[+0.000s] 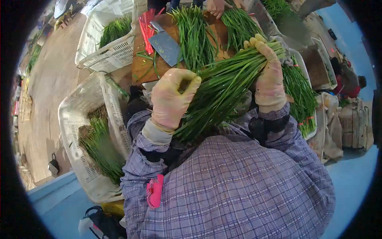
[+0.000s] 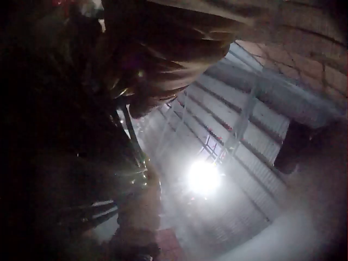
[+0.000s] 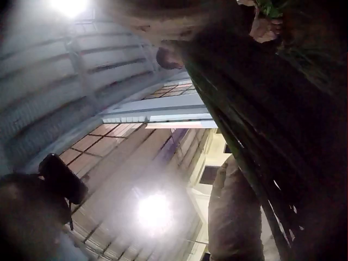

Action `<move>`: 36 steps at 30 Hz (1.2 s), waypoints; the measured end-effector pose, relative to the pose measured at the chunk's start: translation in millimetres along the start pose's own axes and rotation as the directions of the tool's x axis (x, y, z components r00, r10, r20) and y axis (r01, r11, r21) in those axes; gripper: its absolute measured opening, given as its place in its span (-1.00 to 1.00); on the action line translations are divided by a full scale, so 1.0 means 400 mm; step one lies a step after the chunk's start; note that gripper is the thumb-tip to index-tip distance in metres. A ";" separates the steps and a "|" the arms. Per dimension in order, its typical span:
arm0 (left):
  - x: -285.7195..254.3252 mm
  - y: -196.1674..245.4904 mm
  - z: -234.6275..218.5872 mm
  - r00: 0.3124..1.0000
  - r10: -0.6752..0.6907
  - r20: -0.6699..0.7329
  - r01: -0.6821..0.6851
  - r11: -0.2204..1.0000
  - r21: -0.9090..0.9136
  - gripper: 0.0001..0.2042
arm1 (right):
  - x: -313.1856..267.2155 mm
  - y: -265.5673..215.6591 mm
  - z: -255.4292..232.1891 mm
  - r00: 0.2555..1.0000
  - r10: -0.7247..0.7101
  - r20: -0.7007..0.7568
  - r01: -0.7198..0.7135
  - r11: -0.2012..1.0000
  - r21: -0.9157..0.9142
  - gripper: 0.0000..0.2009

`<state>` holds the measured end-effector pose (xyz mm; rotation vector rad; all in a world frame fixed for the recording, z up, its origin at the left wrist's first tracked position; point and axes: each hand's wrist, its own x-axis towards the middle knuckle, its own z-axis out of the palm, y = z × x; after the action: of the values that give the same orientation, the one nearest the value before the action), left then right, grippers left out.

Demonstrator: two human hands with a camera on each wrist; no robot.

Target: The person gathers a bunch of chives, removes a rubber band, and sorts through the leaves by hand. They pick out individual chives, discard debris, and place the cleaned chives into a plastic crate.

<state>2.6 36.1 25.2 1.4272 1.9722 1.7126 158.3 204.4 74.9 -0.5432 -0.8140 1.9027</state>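
Note:
A loose bunch of garlic chives (image 1: 227,85) slants across my lap in the head view. My gloved right hand (image 1: 271,77) grips its pale stem end, fingers wrapped over the top. At the bunch's left edge my gloved left hand (image 1: 171,95) has curled fingers, thumb and forefinger pinching at the leaves. The leaf ends hang below, between my forearms. In the right wrist view dark chive leaves (image 3: 239,155) run down beside a gloved hand (image 3: 236,206). The left wrist view is too dark to show the grip.
A wooden board (image 1: 141,65) ahead holds chive piles (image 1: 195,38), a broad-bladed knife (image 1: 165,47) and red strips (image 1: 146,30). Another person's hands (image 1: 218,7) work at its far side. White crates (image 1: 65,115) of chives stand left; tied bunches (image 1: 296,89) lie in a crate right.

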 end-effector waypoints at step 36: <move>0.027 0.020 -0.023 0.939 0.322 -0.122 -0.288 0.928 0.237 -0.81 | 0.002 -0.015 -0.008 0.999 -0.039 0.007 0.039 0.998 -0.042 -0.72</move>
<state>-4.7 36.9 39.8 1.8098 2.1715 1.8312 163.8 208.1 77.1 -0.5433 -0.8646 1.8565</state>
